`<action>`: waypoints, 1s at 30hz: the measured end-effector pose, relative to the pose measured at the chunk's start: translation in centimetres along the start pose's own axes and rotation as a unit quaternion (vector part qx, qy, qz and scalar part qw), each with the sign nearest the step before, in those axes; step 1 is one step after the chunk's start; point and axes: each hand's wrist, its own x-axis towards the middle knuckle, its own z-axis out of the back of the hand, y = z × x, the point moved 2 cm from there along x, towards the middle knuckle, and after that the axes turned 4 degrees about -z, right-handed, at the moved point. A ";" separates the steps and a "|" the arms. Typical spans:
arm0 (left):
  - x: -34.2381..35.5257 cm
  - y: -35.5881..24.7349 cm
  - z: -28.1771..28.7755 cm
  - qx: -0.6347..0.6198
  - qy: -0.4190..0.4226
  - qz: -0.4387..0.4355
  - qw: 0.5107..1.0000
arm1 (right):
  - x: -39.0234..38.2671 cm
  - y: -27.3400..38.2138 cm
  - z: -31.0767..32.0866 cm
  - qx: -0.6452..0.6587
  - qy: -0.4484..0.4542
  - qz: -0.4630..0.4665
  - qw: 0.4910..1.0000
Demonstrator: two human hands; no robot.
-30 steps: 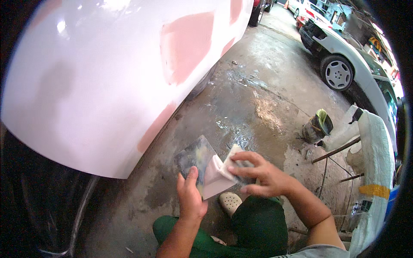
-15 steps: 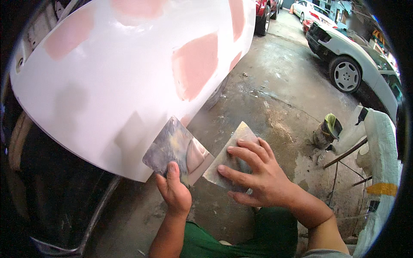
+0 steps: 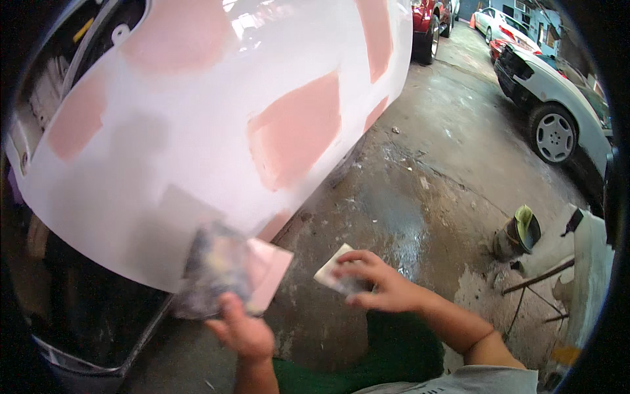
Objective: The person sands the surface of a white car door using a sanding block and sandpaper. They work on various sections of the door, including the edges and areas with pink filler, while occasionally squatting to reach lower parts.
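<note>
My left hand (image 3: 241, 333) grips a flat, square putty board (image 3: 213, 272), thumb on top. Grey and yellowish smears cover most of it, and pink putty (image 3: 268, 272) lies on its right part. The board is blurred by motion and hangs over the near edge of a white car panel (image 3: 190, 151). To the right, my right hand (image 3: 384, 284) holds a pale, thin putty spreader (image 3: 330, 268), its fingers bent over the upper face. The spreader is apart from both board and panel. Several matte pink putty patches (image 3: 298, 131) show on the panel.
A dark bumper area (image 3: 79, 308) lies below the panel's near edge. At right stand a bucket (image 3: 516, 233) with a yellow-green liner, a metal stand (image 3: 538, 279) and a whitish car part (image 3: 594, 269). Farther off is a silver car (image 3: 558, 111) on the stained concrete floor (image 3: 453, 125).
The board has moved left and down, and the spreader has turned and drawn back, widening the gap between them. The view has shifted, so the panel's patches and the bucket appear lower.
</note>
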 end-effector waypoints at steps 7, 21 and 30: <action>-1.6 -2.2 -1.6 -0.005 -0.015 0.027 1.000 | 1.2 -7.9 7.3 0.812 -0.077 -0.037 0.577; -6.0 1.4 -11.4 0.033 0.112 0.232 0.966 | 21.4 -8.9 20.0 -0.401 -0.349 0.183 0.827; -4.4 7.9 -16.1 -0.019 0.187 0.298 0.936 | 25.4 -8.2 21.6 -0.444 -0.365 0.252 0.779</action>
